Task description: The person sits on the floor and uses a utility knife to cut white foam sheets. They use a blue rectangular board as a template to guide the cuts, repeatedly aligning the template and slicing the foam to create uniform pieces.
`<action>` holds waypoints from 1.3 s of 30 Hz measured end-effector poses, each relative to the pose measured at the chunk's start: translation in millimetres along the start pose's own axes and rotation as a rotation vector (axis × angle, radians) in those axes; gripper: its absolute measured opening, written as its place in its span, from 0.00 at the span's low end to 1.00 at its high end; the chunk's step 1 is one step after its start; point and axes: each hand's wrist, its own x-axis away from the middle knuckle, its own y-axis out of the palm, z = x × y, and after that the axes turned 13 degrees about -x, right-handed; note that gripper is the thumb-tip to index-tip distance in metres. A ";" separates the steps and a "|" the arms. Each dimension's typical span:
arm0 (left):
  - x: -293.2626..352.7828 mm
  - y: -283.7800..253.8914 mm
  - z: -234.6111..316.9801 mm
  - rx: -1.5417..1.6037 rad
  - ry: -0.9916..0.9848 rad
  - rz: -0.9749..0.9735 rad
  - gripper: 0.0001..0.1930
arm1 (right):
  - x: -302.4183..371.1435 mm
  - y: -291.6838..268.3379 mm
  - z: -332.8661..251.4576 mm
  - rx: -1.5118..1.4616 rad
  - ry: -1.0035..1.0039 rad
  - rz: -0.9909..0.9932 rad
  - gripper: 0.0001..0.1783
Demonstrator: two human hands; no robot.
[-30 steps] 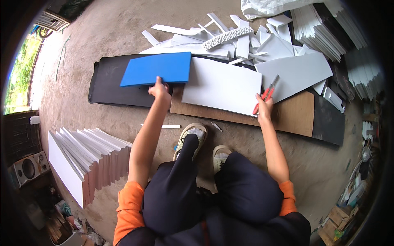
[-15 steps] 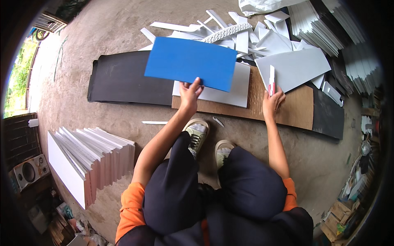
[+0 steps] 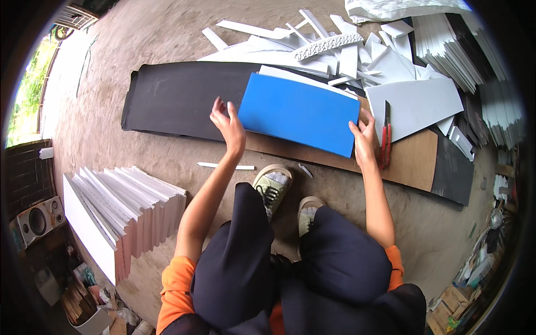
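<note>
A blue rectangular sheet lies over a white sheet, whose far edge shows past it, on the brown board. My right hand is at the blue sheet's right edge, thumb against the edge and fingers apart from it. Just off the sheet's left edge, my left hand is raised with its fingers spread and nothing in them. A red utility knife with a dark blade lies right of my right hand, across the board and a pale sheet.
White offcuts are heaped beyond the board. A long black sheet extends left under it. White panels stand on edge at the left, and stacked sheets at the far right. A thin strip lies near my shoes.
The blue sheet has come down from my left hand onto the white sheet. My left hand has let go and moved left. My right hand has released the knife and moved to the blue sheet's edge.
</note>
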 end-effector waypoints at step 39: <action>-11.9 11.4 -19.3 0.025 0.391 -0.557 0.39 | -0.8 -22.1 16.4 0.309 -0.445 -0.121 0.22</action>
